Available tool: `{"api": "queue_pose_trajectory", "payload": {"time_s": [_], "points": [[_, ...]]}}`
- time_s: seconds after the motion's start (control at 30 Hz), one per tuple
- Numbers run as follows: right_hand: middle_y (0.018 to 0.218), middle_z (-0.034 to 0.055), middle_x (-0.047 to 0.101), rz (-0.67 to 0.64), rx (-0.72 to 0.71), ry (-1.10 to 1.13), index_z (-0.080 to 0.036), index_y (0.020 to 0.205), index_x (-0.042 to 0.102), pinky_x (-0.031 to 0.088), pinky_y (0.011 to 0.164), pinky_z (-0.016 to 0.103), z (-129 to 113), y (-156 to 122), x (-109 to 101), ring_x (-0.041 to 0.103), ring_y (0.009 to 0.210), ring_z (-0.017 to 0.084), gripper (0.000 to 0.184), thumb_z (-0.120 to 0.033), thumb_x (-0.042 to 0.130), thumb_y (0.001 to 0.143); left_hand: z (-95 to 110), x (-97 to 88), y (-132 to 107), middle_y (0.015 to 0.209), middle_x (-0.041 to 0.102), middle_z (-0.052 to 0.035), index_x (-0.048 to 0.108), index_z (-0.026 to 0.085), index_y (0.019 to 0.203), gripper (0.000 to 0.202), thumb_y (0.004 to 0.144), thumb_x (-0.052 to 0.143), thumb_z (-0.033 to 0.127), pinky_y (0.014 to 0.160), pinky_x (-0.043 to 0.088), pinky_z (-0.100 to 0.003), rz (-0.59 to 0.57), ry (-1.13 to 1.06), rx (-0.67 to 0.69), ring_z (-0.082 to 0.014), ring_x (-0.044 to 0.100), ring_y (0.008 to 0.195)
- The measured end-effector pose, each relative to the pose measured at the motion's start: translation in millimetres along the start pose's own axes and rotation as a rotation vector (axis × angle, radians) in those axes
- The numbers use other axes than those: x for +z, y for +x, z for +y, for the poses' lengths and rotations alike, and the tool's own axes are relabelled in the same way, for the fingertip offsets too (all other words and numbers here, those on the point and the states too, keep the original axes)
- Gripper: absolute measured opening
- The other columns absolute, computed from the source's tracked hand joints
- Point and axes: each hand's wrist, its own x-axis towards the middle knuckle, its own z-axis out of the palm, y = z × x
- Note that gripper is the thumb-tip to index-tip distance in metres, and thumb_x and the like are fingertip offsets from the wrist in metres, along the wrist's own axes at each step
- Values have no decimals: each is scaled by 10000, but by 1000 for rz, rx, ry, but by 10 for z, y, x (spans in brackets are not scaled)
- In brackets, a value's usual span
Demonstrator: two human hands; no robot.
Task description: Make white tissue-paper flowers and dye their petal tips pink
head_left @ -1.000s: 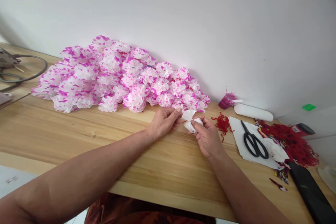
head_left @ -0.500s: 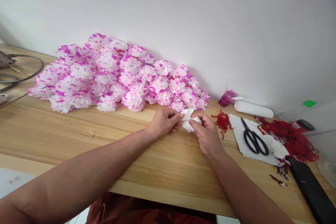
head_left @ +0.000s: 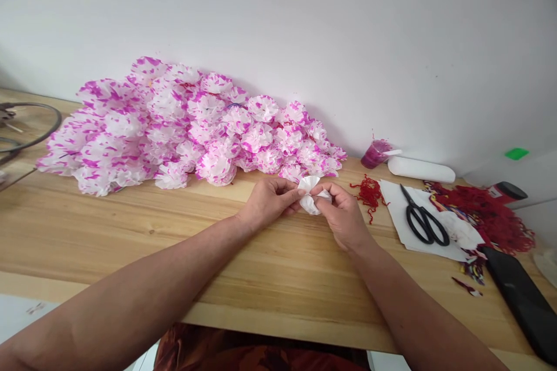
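Observation:
A small white pleated paper flower [head_left: 310, 203] is held above the wooden table [head_left: 183, 214], pinched at its middle. My left hand [head_left: 275, 197] grips its left side between thumb and fingers. On the right side, my right hand [head_left: 342, 211] pinches the paper, thumb on top. The flower's ends fan out above and below the pinch. Just beyond the hands lies a heap of white paper flowers [head_left: 217, 162] with magenta-dyed edges, piled against the wall. Short red yarn pieces [head_left: 369, 194] rest right of my right hand.
Black-handled scissors [head_left: 424, 220] lie on white paper sheets [head_left: 394, 208] at the right. Behind them are a cup of magenta dye [head_left: 375, 153] and a white roll [head_left: 421, 170]. Red yarn [head_left: 483, 214] and a black phone-like slab [head_left: 522, 301] lie farther right. A grey cable [head_left: 54, 122] curls at the left.
The camera view has tilted slightly. Both hands keep hold of the paper flower, and the right fingers have pressed closer in toward its middle.

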Motion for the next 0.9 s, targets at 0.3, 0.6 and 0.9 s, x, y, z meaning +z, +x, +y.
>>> {"api": "queue_pose_trajectory", "payload": {"time_s": [0.3, 0.6, 0.9], "points": [[776, -1, 633, 37, -85, -167, -231, 883, 652, 433, 609, 296, -48, -32, -24, 547, 662, 161, 104, -302, 664, 808, -54, -9, 17, 632, 675, -20, 633, 157, 705, 306, 851, 658, 425, 520, 474, -214, -2, 88, 39, -101, 581, 519], [899, 37, 675, 62, -603, -606, -244, 924, 660, 458, 921, 435, -245, -179, 94, 602, 957, 239, 108, -192, 655, 829, -51, 94, -52, 662, 686, -2, 676, 150, 733, 235, 805, 747, 362, 581, 517, -185, 18, -137, -105, -89, 631, 585], [983, 53, 701, 103, -637, -710, -247, 949, 638, 450, 912, 445, -204, -106, 76, 600, 990, 259, 217, -120, 607, 776, -40, 88, -44, 757, 748, -60, 711, 130, 776, 240, 835, 726, 361, 638, 556, -206, -20, -207, -158, -105, 677, 644]]}}
